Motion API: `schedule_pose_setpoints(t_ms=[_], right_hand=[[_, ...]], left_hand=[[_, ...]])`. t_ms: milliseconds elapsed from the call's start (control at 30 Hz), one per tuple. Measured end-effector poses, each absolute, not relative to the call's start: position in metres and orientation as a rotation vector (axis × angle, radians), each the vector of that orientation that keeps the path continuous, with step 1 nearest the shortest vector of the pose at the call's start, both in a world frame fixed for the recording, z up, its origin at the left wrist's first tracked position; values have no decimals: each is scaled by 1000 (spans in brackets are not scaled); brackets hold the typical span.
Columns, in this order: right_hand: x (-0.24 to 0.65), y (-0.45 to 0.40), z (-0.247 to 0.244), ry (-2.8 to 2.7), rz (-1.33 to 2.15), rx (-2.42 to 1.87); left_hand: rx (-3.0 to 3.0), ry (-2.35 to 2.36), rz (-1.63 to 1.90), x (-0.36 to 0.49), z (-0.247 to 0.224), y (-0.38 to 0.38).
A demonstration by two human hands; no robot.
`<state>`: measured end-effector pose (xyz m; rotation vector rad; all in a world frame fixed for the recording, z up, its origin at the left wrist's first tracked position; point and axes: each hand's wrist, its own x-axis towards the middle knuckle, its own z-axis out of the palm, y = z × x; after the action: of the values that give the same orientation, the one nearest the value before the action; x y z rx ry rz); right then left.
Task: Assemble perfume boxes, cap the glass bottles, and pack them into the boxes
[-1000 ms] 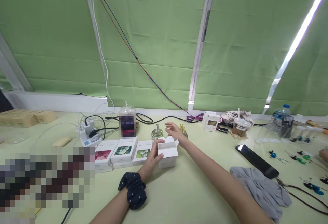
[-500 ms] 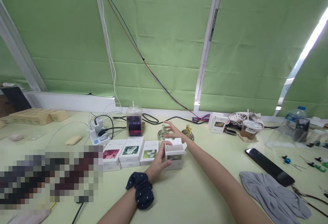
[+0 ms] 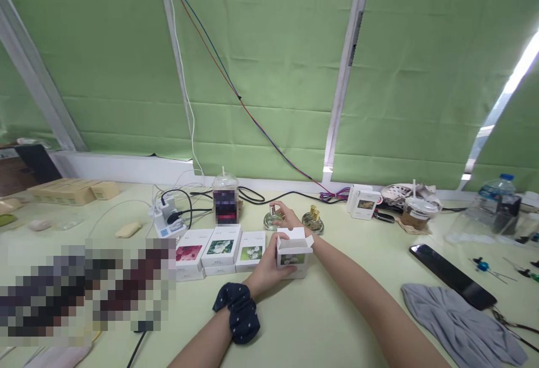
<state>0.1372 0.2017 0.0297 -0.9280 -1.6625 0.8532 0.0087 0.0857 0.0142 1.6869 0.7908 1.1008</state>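
My left hand (image 3: 273, 262) is wrapped round a small white box (image 3: 293, 270) with a flower picture, its top flaps raised. Beyond the box, my right hand (image 3: 287, 216) has its fingers closed on a clear glass bottle (image 3: 272, 219) standing on the table. Just right of that hand are gold-topped glass bottles (image 3: 313, 223). Left of the held box lie white boxes with a red flower picture (image 3: 188, 253), a white flower picture (image 3: 221, 247) and a green picture (image 3: 251, 252).
A power strip (image 3: 167, 222) with cables and a lidded cup (image 3: 226, 205) stand behind the boxes. On the right are more white boxes (image 3: 362, 204), an iced drink (image 3: 416, 214), a black phone (image 3: 452, 275), a grey cloth (image 3: 463, 320) and a water bottle (image 3: 499, 191).
The fingers of my right hand have closed on the clear bottle. My left hand still holds the box. The whole view has shifted slightly, with things appearing further right.
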Motion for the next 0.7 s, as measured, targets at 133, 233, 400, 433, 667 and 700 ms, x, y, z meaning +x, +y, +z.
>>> schedule_pose_setpoints(t_ms=[133,233,400,433,667,700], right_hand=[[150,212,52,-1752,845,-815],[163,199,77,-1614,858,-703],[180,150,97,-1473,930,-558],[183,140,96,-1480,919,-561],[197,107,66,-1493,783,-652],[198,106,62,-1499,780,-648]], left_hand=[[1702,782,1101,8,13,87],[1703,777,1092,8,12,88],[1670,799,1134,10,14,89],[1668,812,1134,10,15,88],[1687,852,1135,11,17,88],[1681,850,1140,11,16,88]])
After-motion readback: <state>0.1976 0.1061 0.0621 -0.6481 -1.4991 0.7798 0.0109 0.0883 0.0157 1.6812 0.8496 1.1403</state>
